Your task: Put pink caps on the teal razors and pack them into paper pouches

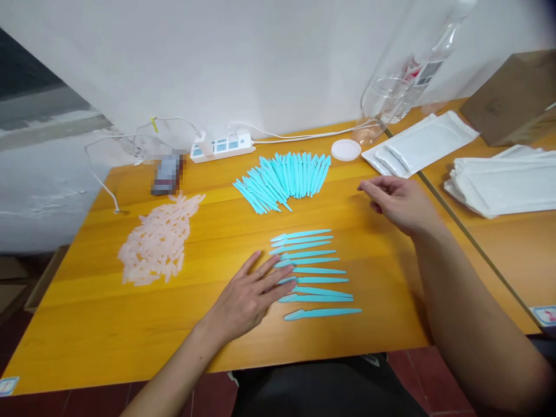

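Observation:
My left hand [249, 295] lies flat on the wooden table [87, 324], fingers stretched out, fingertips touching the left ends of a row of several turquoise plastic sticks [315, 272] laid side by side. My right hand [399, 200] hovers over the table to the right, fingers loosely curled, with nothing in it. A fanned pile of the same turquoise sticks [284, 176] lies further back. A heap of pale pink plastic caps [158, 240] sits to the left.
White flat pouches [419, 145] and a second stack [504, 179] lie at the right. A white round lid [346, 149], a clear plastic bottle [403, 81], a power strip [221, 146] with cables and a brown box [515, 98] stand along the back.

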`<state>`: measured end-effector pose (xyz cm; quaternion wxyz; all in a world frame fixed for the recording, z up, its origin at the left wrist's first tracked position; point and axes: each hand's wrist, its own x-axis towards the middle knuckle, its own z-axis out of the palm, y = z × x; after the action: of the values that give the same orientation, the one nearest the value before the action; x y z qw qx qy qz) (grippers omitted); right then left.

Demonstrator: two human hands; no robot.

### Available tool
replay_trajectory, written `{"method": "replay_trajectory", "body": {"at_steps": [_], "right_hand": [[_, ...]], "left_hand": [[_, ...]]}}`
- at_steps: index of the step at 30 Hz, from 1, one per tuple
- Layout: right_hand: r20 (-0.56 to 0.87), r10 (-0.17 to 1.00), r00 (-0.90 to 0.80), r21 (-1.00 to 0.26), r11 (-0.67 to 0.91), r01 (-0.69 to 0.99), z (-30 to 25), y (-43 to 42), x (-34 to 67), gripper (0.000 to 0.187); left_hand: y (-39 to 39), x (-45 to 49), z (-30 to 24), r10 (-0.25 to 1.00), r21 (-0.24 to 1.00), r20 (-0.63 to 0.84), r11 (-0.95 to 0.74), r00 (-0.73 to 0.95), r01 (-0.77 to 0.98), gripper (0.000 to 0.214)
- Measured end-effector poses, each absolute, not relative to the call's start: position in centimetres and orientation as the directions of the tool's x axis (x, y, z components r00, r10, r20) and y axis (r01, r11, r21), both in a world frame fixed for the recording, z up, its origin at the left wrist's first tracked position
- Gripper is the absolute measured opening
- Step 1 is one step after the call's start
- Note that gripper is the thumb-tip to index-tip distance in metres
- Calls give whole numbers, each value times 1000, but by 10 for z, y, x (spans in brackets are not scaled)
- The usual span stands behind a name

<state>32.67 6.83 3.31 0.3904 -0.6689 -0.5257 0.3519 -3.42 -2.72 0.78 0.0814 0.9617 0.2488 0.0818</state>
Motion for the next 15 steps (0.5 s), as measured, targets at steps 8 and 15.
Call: {"method": "replay_trajectory", "body": {"at_steps": [8, 15], "right_hand": [[232, 806, 545, -464, -401, 790, 29, 7, 421, 28], [245, 790, 562, -49, -569, 821, -13, -4, 516, 72]], "left_hand": [[-42, -38, 5, 464, 227, 116, -873, 878, 431, 61], [-37, -38, 23, 605, 308, 321, -794, 729, 524, 58]]}}
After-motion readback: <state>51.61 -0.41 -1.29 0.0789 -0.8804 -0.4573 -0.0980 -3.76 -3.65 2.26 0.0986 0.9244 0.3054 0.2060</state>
